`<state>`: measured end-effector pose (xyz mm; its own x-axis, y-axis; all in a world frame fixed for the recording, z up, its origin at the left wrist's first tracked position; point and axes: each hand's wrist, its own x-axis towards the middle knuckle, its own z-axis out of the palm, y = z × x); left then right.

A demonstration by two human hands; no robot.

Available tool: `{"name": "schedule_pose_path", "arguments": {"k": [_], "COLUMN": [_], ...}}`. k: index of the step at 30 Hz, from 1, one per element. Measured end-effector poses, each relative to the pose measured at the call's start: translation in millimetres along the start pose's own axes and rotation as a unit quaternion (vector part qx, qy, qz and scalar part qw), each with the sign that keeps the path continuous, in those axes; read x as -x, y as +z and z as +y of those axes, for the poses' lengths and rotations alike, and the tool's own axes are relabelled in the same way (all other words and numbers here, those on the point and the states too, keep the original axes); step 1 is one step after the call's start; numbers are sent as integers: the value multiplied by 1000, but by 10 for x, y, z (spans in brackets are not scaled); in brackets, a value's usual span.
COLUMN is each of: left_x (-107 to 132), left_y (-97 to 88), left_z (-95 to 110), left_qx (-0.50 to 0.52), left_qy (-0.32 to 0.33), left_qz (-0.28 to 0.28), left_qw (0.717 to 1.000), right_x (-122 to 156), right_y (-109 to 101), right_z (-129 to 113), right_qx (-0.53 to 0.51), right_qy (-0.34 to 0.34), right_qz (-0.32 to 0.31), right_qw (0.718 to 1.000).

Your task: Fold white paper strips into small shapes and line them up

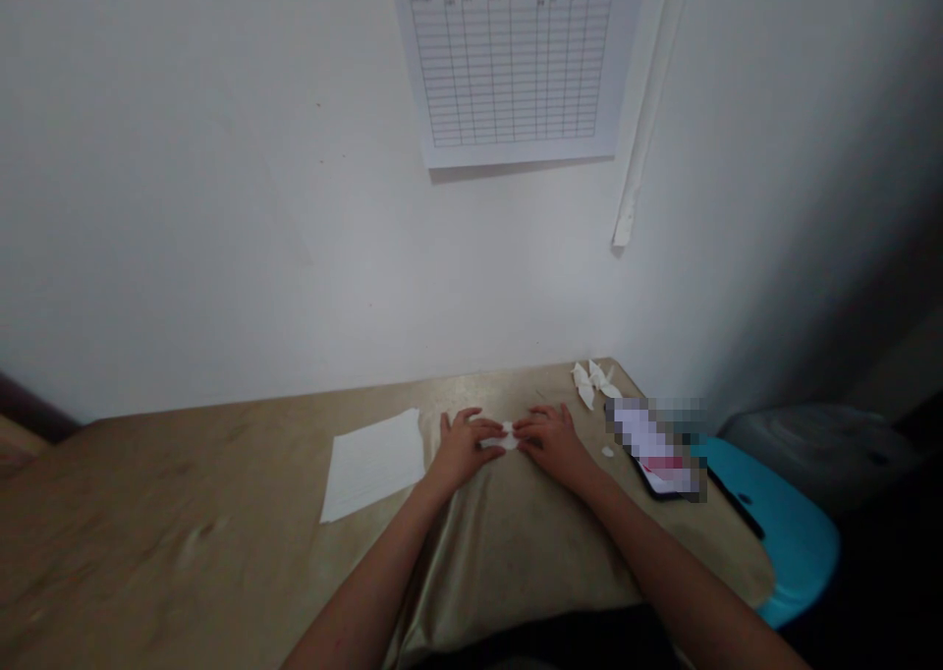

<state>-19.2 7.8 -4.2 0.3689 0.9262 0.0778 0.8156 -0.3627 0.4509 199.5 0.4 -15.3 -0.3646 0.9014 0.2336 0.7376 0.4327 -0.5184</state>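
A small piece of folded white paper (508, 437) lies low over the table between my two hands. My left hand (466, 446) pinches its left side between thumb and fingers. On the opposite side, my right hand (552, 442) grips the paper with its fingertips, the other fingers raised a little. My fingers cover parts of the paper, so its exact folded shape is hard to make out. Left of my left hand is a stack of white paper sheets (375, 464). Two folded white paper figures (583, 387) with pointed ends sit beyond my right hand.
A brown, glossy cover (257, 513) spreads over the table, which meets a white wall. Right of my right hand are a paper scrap (608, 451) and a phone (659, 488), partly blurred out. A turquoise seat (800, 523) stands by the right edge. A printed chart (516, 71) hangs above.
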Motion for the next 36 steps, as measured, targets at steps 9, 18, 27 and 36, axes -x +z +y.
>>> {"name": "schedule_pose_path", "arguments": {"k": [9,18,27,36], "left_x": [13,17,5,-9], "left_y": [-9,0,-7,39], "left_z": [85,79,75,24], "left_qx": [-5,-5,1,4], "left_qy": [-3,-2,0,17], "left_qz": [23,28,26,40], "left_qw": [1000,1000,1000,999], "right_x": [8,16,1,-3], "right_y": [27,3,35,2], "right_z": [-34,-71,-17,-37], "right_qx": [15,48,35,24], "right_qy": [5,-11,-22,-31], "right_qz": [2,-10,-1,16], "right_qw": [1000,999,999,999]}}
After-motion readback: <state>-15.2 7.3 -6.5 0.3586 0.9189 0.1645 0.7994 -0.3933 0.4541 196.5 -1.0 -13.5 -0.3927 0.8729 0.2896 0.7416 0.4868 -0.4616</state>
